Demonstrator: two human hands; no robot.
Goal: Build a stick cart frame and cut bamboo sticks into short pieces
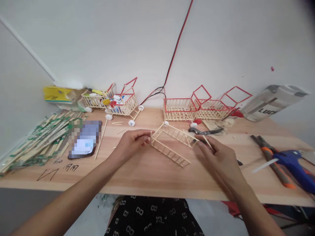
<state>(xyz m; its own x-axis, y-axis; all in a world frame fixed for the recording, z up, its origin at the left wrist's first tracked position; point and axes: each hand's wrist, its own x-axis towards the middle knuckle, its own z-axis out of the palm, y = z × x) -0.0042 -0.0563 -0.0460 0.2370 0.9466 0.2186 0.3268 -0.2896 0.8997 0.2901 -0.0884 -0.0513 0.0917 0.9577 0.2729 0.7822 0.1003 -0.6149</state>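
Pale wooden stick frame (169,152), two ladder-like panels joined in a V, hangs between both hands just above the middle of the worktop (152,177). The left hand (133,142) has its grip pinched closed on the frame's left corner, thumb against fingertips. The right hand (219,160) closes its grip on the right end, though the fingers hide the exact contact. Both forearms reach in from below, wrists turned inward.

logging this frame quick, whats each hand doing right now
Left hand: closed, pinching the left end of the stick frame.
Right hand: closed, pinching the frame's right end, with a thin stick between its fingers.
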